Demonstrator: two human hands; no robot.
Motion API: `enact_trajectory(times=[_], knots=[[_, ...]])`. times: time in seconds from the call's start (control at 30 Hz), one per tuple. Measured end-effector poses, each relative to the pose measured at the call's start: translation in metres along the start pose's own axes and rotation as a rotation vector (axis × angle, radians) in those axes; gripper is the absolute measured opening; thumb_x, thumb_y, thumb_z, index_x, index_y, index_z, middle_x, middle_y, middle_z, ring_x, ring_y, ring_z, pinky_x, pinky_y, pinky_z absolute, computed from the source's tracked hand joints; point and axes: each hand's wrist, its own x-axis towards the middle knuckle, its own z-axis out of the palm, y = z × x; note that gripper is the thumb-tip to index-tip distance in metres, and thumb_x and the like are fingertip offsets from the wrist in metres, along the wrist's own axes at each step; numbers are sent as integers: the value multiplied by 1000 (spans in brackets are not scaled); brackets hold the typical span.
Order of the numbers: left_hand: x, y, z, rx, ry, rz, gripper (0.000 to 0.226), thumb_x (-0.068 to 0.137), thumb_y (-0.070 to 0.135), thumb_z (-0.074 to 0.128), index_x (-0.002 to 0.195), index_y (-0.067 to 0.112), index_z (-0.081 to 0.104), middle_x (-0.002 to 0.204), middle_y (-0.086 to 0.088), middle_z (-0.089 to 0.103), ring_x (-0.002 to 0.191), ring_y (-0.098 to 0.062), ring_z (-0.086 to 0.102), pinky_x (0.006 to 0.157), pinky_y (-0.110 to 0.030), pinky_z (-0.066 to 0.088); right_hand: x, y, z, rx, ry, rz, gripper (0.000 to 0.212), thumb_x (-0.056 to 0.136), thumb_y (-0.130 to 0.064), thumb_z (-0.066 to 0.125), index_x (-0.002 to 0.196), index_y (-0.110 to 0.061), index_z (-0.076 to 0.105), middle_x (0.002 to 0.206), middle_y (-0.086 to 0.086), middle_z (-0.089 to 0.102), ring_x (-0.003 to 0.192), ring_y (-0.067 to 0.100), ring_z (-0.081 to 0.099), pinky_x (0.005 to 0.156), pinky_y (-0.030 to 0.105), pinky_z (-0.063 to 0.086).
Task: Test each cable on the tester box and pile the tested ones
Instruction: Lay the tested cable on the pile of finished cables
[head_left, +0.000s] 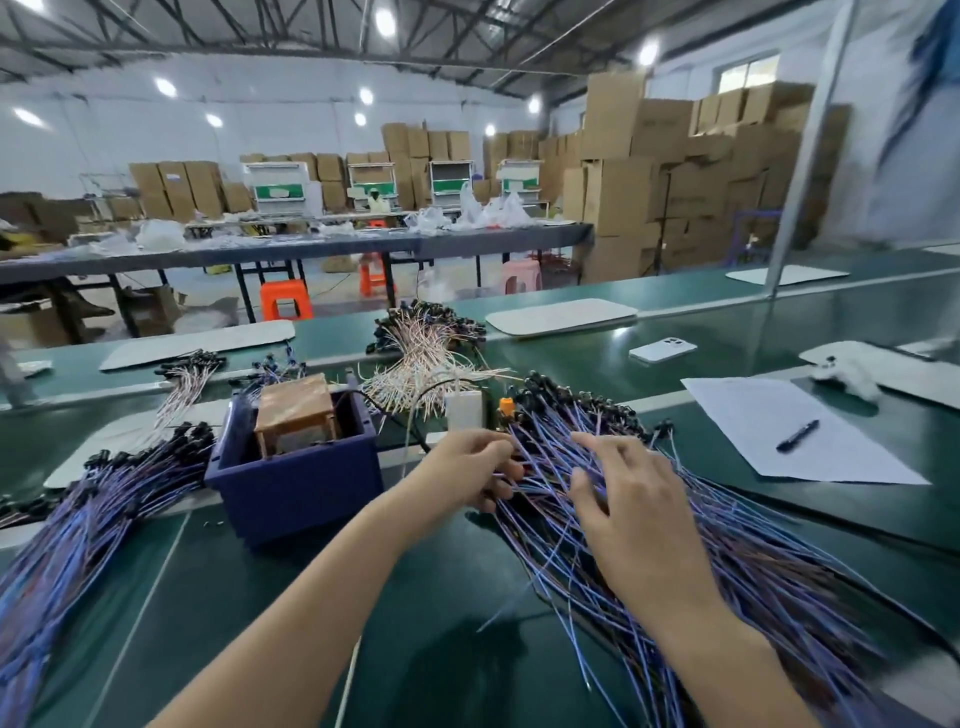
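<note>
A big fan of blue cables (727, 545) with black plugs lies on the green bench at the right. My right hand (628, 499) rests on it with fingers spread and slightly bent. My left hand (472, 467) pinches a few cable ends at the pile's left edge, just below a small white tester box (465, 410) with an orange knob (506, 404) beside it. A second pile of blue cables (88, 519) spreads out at the left.
A dark blue bin (296, 483) holding a brown taped block stands left of my left hand. Pale pink cable bundles (431, 358) lie behind the tester. A sheet of paper (795, 431) with a pen, a white phone (662, 349) and grey mats lie on the bench.
</note>
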Motion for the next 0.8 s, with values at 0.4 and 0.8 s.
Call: enact_trajectory(times=[0.4,0.8], knots=[[-118,-86,-149,570,-28,-191,27,105,34,47,115,16,64,103,-5,74,78,-18,70,79,-39,58,-14,-133,141,326,-379,-296,29,104,-28,44,127,-33,60,119,-11,64,108,14,59,89,32,47],[-165,-140,-265,1105,663,-358,25,102,39,48,113,23,63,111,1,67,100,-23,65,84,-37,53,-12,-171,214,266,-585,-218,25,103,-36,40,114,-42,62,85,-22,63,65,-2,53,59,25,37]])
